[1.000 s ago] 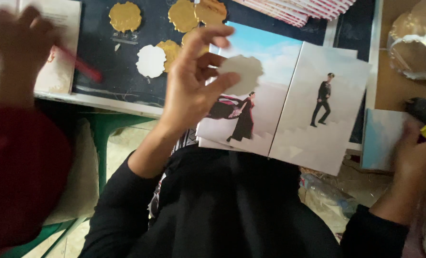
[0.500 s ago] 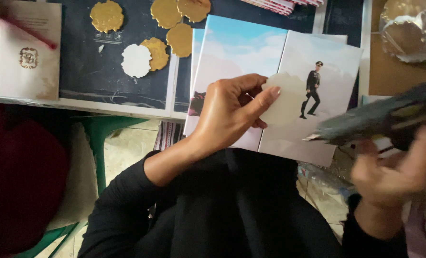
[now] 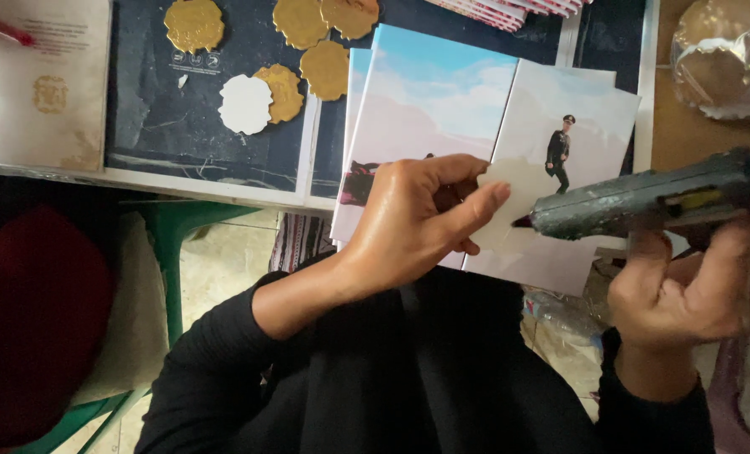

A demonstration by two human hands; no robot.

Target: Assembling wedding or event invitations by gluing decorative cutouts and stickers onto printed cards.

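The left hand [image 3: 408,227] pinches a pale scalloped seal [image 3: 514,197] between thumb and fingers just over the open photo card [image 3: 476,109], while the right hand [image 3: 686,294] – fingers wrapped around a glue gun [image 3: 652,197] – should keep its nozzle steady at the seal's edge, squeezing sparingly.

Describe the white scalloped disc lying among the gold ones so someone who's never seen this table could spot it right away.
Start at the dark board covering the upper left of the table. A loose cluster of scalloped discs lies on it; the white disc sits lowest and leftmost in the middle group, overlapping the edge of a gold disc. It is the only plain white one there.
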